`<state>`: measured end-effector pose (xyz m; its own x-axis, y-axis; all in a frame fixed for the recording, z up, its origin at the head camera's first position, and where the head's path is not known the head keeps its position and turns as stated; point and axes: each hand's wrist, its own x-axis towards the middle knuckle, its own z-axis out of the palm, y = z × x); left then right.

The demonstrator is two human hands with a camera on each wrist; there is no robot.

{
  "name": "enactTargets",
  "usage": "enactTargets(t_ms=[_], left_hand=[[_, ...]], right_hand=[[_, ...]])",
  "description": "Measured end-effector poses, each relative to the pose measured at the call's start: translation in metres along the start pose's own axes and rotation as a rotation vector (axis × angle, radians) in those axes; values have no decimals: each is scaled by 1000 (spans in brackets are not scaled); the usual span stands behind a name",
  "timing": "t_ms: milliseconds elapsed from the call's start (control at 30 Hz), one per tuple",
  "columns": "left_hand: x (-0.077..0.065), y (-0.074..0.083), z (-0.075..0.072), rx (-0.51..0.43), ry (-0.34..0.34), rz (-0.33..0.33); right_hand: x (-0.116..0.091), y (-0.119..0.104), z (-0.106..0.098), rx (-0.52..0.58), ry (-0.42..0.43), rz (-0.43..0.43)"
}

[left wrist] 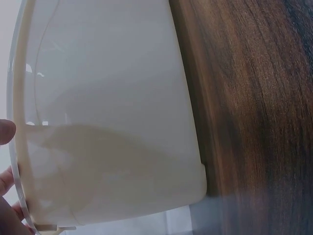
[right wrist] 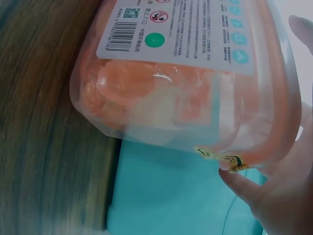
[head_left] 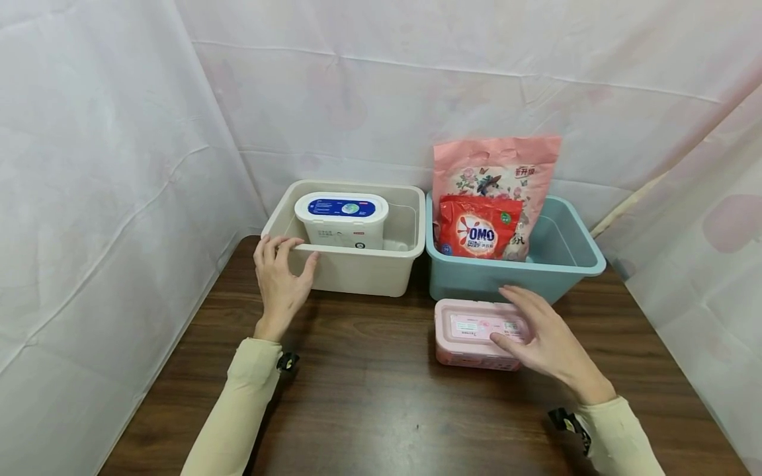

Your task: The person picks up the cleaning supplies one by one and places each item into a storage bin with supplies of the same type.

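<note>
My left hand [head_left: 282,281] is at the front left corner of a beige plastic bin [head_left: 363,272], its fingertips at the rim. In the left wrist view, fingers [left wrist: 6,181] show beside that rim. A white lidded tub [head_left: 342,225] with a blue label sits inside the bin. My right hand [head_left: 548,340] spreads over the right end of a pink lidded box [head_left: 470,354] on the table. In the right wrist view, one fingertip meets the box's end [right wrist: 195,112] by a yellow seal, while the thumb stands apart from the lid.
Behind the pink box stands a blue bin [head_left: 494,281], close beside the beige one. It holds a red OMO pouch [head_left: 476,228] and a taller pink floral bag [head_left: 497,165]. Pale curtains [head_left: 387,99] close off the back and sides of the brown wooden table [head_left: 381,396].
</note>
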<state>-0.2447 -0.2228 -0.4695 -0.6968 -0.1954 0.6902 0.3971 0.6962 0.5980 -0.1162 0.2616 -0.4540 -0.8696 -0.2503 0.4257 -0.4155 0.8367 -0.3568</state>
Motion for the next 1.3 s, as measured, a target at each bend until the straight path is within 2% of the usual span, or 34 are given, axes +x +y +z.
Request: enactTargets(t_ms=[233, 467, 767, 967, 1300], left_hand=[[0, -1, 1, -2, 11, 10], [-1, -1, 1, -4, 19, 13], [-1, -1, 2, -15, 35, 24], [0, -2, 3, -23, 43, 35], [-2, -3, 5, -12, 37, 22]], right_hand=[[0, -4, 4, -5, -44, -9], [2, -4, 10, -11, -61, -69], [2, -7, 14, -81, -78, -104], [2, -6, 15, -118, -51, -158], [2, -7, 16, -162, -53, -157]])
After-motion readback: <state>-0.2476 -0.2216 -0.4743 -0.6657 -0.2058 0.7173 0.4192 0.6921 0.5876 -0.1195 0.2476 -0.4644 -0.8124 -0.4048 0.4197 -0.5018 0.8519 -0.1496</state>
